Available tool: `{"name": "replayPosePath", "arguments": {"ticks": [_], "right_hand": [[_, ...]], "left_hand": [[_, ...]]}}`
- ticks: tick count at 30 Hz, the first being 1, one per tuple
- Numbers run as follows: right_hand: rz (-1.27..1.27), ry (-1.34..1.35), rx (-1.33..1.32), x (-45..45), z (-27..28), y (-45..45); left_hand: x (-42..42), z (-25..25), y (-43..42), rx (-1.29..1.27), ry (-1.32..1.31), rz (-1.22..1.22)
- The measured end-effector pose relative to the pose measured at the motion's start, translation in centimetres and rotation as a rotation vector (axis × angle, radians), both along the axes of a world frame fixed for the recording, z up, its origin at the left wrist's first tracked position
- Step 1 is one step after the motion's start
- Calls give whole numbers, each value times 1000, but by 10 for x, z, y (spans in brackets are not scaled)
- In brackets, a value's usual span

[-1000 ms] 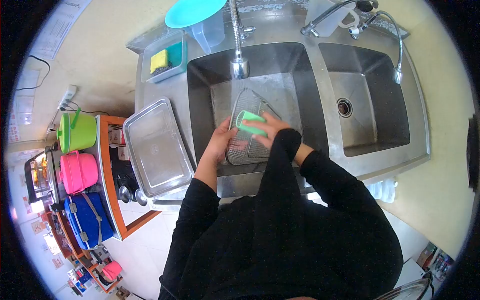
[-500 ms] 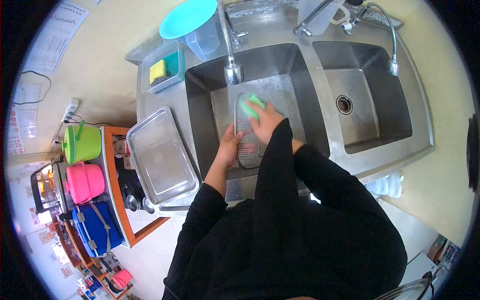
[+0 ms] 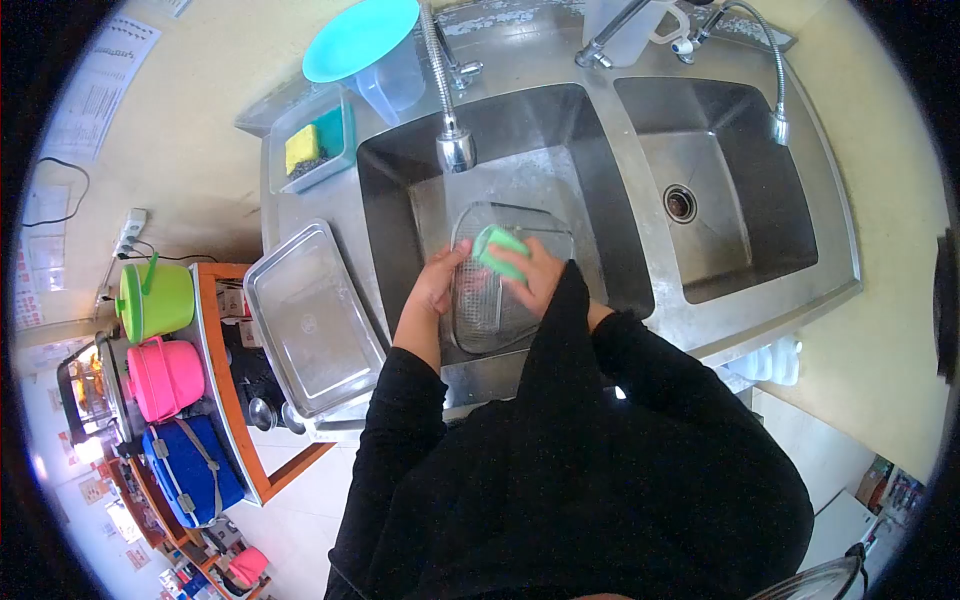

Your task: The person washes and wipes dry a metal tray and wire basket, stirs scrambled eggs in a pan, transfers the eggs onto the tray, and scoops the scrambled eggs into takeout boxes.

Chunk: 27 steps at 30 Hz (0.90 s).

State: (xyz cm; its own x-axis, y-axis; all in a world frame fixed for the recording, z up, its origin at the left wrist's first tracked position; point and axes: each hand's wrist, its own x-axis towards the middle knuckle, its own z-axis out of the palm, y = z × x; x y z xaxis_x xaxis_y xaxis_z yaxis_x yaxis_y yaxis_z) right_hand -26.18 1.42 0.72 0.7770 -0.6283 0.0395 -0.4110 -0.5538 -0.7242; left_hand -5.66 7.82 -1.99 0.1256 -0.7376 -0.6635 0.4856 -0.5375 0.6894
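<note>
Wire basket (image 3: 480, 315) partly hidden by right hand (image 3: 538, 277); wall sheet (image 3: 105, 88) print illegible.

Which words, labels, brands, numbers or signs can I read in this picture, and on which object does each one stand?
No text can be read.
Large wall paper: printed lines, too small and blurred.
Lower wall sheet: reddish print, too blurred.
Metal tray: faint mark in its middle, illegible.
</note>
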Motion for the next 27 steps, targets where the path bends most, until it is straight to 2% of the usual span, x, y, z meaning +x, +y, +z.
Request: {"name": "replayPosePath", "arguments": {"ticks": [2, 4, 5, 6, 8, 9, 10, 11, 13, 14, 16, 19, 20, 22, 23, 24, 25, 27], "right_hand": [[-328, -29, 106, 2, -48, -6], [-467, -16, 362, -7, -120, -19], [-531, -15, 484, -7, -139, -28], [-358, -169, 372, 0, -105, -22], [-313, -27, 369, 17, -35, -6], [-295, 36, 362, 21, -20, -2], [-339, -117, 356, 27, -44, -11], [-335, -107, 417, 28, -65, -25], [-328, -82, 553, 34, -61, -39], [-297, -110, 479, 35, -60, -36], [-230, -155, 327, 37, -24, -32], [-342, -251, 570, 31, -46, -55], [-324, -280, 613, 25, -47, -54], [-205, -307, 513, 26, -42, -35], [-145, -318, 460, 26, -39, -24], [-53, -188, 398, 24, -14, -13], [-74, -116, 397, 22, -6, -12], [-111, 23, 399, 23, 2, -10]], "left_hand": [[-5, 2, -2, -31, 51, 83], [-4, 2, -1, -101, 80, 143], [-4, 6, -5, -104, 70, 147], [-7, 9, -6, -101, 64, 159], [-9, 4, 4, -95, 81, 171], [-6, -1, 5, -113, 98, 166], [-2, -2, 2, -142, 114, 161], [1, -3, 1, -135, 118, 149], [4, 0, 3, -104, 128, 124], [5, -1, 5, -121, 143, 112], [4, 3, 7, -160, 180, 95], [12, -5, 23, -260, 168, -67], [14, -11, 27, -241, 92, -90], [14, -22, 39, -187, -50, -137], [12, -23, 41, -178, 13, -31], [9, -16, 38, -175, 74, 76], [6, -10, 36, -172, 134, 186], [4, -3, 35, -153, 38, 50]]}}
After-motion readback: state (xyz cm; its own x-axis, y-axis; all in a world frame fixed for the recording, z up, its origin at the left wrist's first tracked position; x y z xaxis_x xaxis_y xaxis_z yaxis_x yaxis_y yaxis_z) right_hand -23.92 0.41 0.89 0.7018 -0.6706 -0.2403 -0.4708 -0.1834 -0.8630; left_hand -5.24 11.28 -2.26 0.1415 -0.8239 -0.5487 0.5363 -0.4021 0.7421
